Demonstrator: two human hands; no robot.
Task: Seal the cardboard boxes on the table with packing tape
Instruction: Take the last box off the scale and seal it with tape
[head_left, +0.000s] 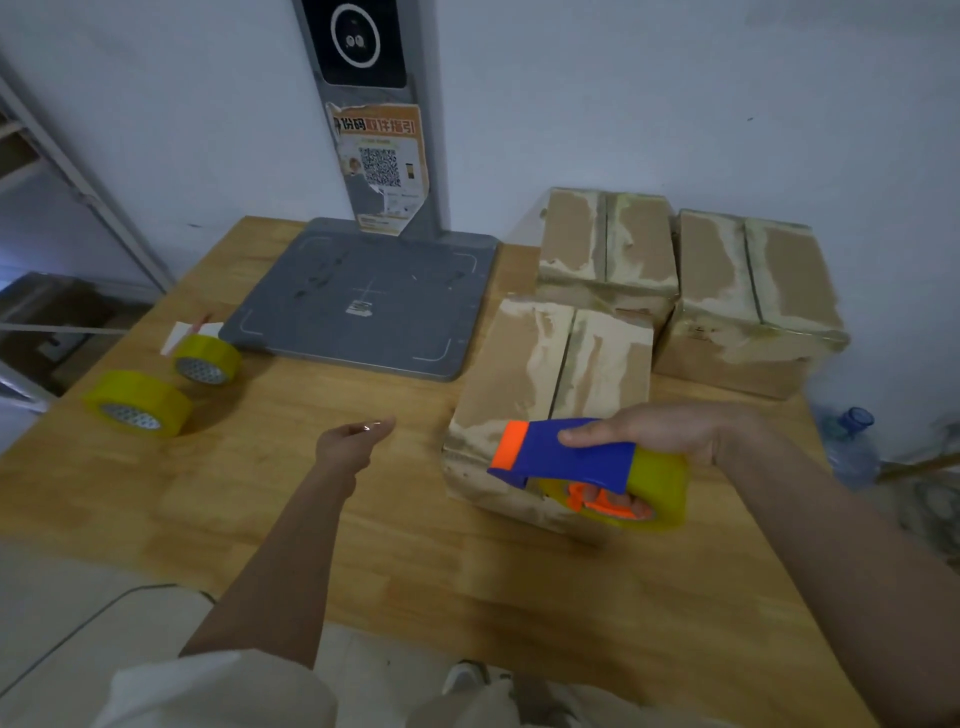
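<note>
Right hand (660, 431) grips blue tape dispenser (576, 457) over nearest cardboard box (545, 384) at table's (363, 519) right side; left hand (353, 439) relaxed, empty; two more boxes (675, 280) behind, two tape rolls (166, 384) near left edge, grey scale (363, 296) at back.

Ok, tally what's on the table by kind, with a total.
Cardboard boxes: 3 (near, back left, back right)
Loose yellow tape rolls: 2 ()
Tape dispenser: 1, loaded with a yellow roll, in the right hand's grip
Grey scale platform: 1
Total: 7
</note>
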